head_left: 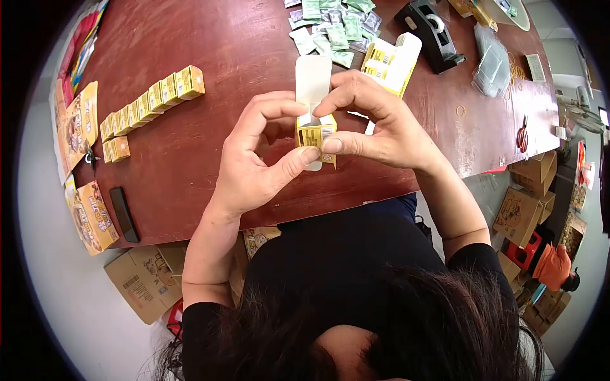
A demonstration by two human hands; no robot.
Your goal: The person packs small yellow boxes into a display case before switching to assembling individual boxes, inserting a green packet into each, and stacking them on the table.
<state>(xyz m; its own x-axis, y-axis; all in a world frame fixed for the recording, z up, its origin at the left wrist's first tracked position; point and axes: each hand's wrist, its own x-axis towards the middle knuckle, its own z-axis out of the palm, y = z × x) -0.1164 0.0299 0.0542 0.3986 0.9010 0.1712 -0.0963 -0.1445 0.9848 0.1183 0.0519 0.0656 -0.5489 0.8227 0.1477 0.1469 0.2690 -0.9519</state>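
Note:
Between my two hands is a small yellow box [310, 136] with a long white flap [312, 77] standing up from its top. My left hand [257, 149] grips the box from the left, its thumb on the lower front. On the other side, my right hand [381, 124] has its thumb on the box's front right edge and its fingertips at the opening by the flap. What lies inside the box is hidden. Flat yellow-and-white cartons [397, 63] lie just beyond my right hand. Green and grey sachets [337, 32] are heaped past the box.
A row of small yellow boxes [152, 100] stands on the red table [190, 146] at left. A phone [124, 214] lies near the left edge. A tape dispenser [429, 35], clear plastic bags [491, 63] and scissors [522, 134] are at right. A person in orange [554, 267] is far right.

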